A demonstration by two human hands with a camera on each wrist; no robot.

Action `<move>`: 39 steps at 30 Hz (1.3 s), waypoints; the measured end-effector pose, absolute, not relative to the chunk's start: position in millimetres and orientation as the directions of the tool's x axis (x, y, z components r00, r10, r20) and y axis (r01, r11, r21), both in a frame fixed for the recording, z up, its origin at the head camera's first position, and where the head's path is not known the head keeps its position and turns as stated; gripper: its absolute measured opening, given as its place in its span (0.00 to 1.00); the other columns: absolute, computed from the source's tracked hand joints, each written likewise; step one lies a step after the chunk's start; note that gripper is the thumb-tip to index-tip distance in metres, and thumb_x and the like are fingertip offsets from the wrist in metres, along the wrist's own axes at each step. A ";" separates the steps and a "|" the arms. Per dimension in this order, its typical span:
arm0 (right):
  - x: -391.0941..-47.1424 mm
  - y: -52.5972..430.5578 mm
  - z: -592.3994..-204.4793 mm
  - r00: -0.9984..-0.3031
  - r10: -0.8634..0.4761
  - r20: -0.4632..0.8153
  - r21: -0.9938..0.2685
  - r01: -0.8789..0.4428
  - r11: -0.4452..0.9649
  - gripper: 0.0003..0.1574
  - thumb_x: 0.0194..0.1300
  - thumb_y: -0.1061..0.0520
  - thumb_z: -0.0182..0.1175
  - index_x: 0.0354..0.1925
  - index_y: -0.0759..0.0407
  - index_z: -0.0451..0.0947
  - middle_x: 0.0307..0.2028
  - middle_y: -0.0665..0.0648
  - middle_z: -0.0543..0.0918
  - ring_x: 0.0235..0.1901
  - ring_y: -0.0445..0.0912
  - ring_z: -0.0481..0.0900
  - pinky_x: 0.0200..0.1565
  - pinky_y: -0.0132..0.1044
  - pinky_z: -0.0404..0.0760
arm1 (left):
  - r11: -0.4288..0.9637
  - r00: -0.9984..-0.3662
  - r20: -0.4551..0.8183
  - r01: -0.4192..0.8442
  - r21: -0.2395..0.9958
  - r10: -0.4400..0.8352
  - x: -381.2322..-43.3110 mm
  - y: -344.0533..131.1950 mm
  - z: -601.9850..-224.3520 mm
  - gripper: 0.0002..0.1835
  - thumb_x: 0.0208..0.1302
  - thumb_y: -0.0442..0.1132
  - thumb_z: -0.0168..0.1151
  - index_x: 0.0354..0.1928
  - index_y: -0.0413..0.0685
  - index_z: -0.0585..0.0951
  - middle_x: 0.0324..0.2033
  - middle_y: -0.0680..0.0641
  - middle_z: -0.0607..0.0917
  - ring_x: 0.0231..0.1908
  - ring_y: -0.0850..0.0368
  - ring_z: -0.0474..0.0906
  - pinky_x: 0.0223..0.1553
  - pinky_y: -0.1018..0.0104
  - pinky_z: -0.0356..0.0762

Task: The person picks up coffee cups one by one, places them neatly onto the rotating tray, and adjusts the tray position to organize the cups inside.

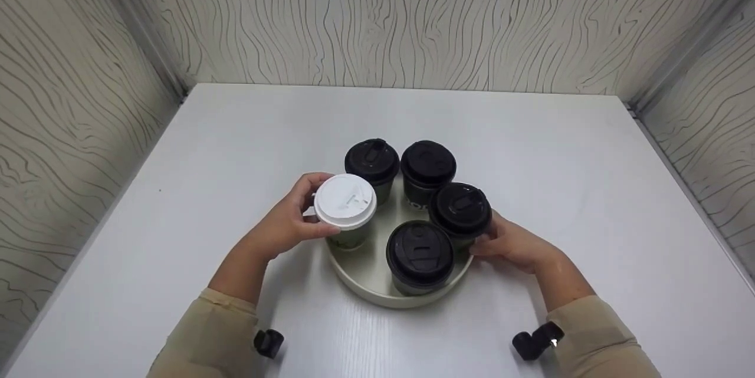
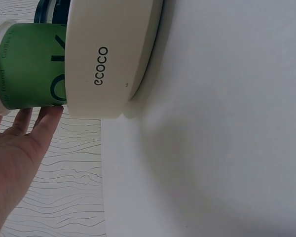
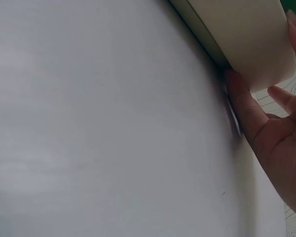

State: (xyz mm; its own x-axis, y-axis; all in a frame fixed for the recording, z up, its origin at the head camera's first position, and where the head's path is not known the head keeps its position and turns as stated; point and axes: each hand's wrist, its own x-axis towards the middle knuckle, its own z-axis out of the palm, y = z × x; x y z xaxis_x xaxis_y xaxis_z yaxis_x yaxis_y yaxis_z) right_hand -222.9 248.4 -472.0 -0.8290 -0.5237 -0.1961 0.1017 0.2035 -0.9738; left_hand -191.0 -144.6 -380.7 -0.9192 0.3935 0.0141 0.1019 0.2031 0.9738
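A green paper cup [image 2: 32,66] with a white lid [image 1: 345,198] stands at the left side of a round cream tray [image 1: 377,295]. My left hand [image 1: 295,216] holds this cup, thumb at the front and fingers round its far side. At the tray's right side, my right hand [image 1: 510,242] grips the wall, beside a black-lidded cup [image 1: 460,210]. In the right wrist view its fingers [image 3: 246,106] touch the tray wall [image 3: 249,44], one low near the table. Another black-lidded cup [image 1: 420,254] stands at the front of the tray.
Two more black-lidded cups, one at back left [image 1: 371,160] and one at back right [image 1: 429,163], share the tray. Beneath is a white table [image 1: 177,201], with wood-patterned panels [image 1: 377,24] behind and at both sides. The tray wall bears the lettering "ecoco".
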 end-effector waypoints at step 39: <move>-222.2 249.6 -469.8 -0.821 -0.540 -0.185 -0.978 0.101 0.181 0.61 0.47 0.67 0.64 0.71 0.57 0.39 0.70 0.60 0.45 0.69 0.53 0.36 0.65 0.49 0.35 | 0.151 -0.887 0.043 0.125 0.981 0.459 -191.7 -144.9 -390.2 0.43 0.43 0.27 0.70 0.62 0.42 0.59 0.56 0.43 0.67 0.54 0.48 0.65 0.56 0.49 0.64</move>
